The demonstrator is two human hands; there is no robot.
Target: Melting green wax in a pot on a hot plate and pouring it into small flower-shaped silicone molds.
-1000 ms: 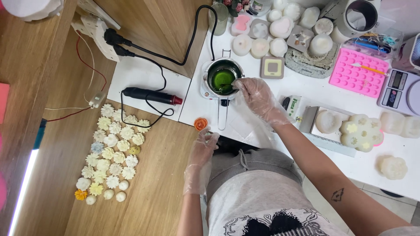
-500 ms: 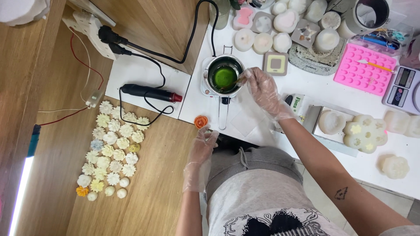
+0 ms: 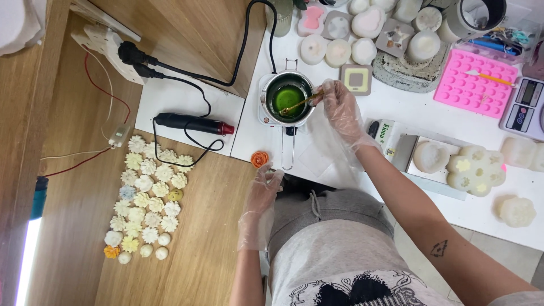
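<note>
Gloved hands at a small pot of green liquid on a white surface.

The right hand (image 3: 340, 110), in a clear plastic glove, pinches a thin stick (image 3: 300, 102) whose far end dips into the green liquid in the metal pot (image 3: 289, 96); the pot sits on a small white heater (image 3: 264, 110), its long handle pointing toward the person. The left hand (image 3: 262, 190), also gloved, rests at the edge of the white surface (image 3: 323, 158), just beside a small orange flower piece (image 3: 259, 158). A black tool with a red tip (image 3: 192, 123) lies to the left, and rows of pale flower shapes (image 3: 144, 195) lie on the wooden surface (image 3: 209, 243). A pink mold (image 3: 473, 85) lies well to the right.
</note>
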